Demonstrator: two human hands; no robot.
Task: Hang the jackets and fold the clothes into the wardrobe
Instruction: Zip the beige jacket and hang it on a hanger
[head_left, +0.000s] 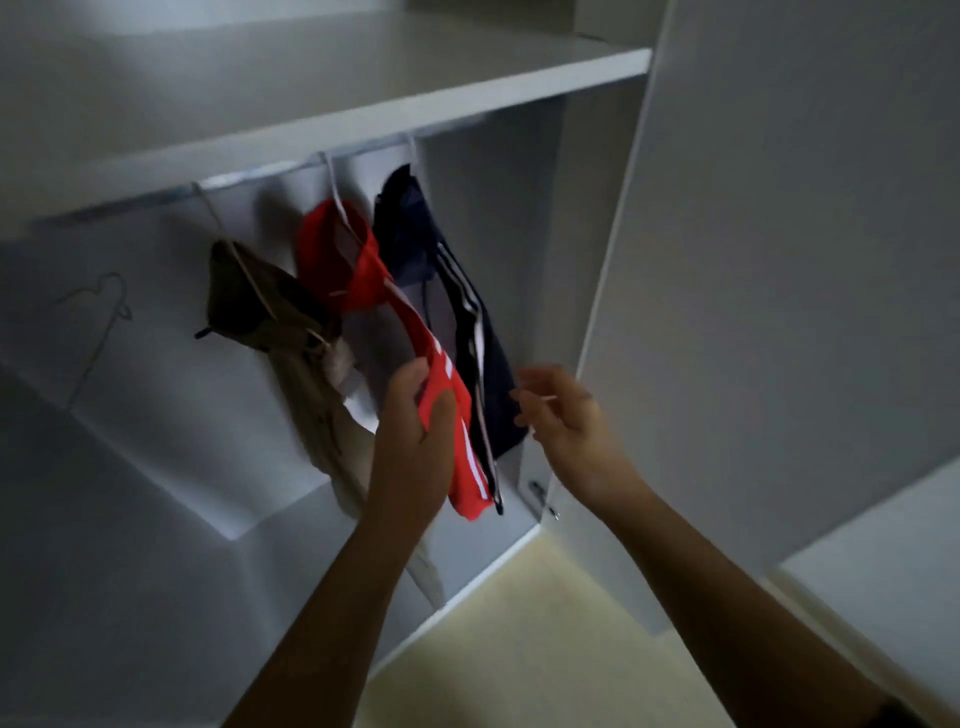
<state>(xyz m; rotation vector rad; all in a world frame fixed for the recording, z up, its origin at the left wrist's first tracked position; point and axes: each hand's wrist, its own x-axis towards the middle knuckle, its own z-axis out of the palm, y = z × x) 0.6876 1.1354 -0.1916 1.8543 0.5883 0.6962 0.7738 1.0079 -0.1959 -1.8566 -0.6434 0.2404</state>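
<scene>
Wardrobe (363, 111) | left hand (415, 415) is gripping red jacket (332, 244) | right hand (566, 415) is hovering beside navy jacket (405, 228), grasp unclear

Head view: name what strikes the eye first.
The red jacket hangs mid-rail between an olive jacket on the left and a navy jacket on the right. The left hand grips the red jacket's lower part; the right hand, blurred, hovers beside the navy jacket.

Head camera faces forward, close into the wardrobe (311, 67).
</scene>
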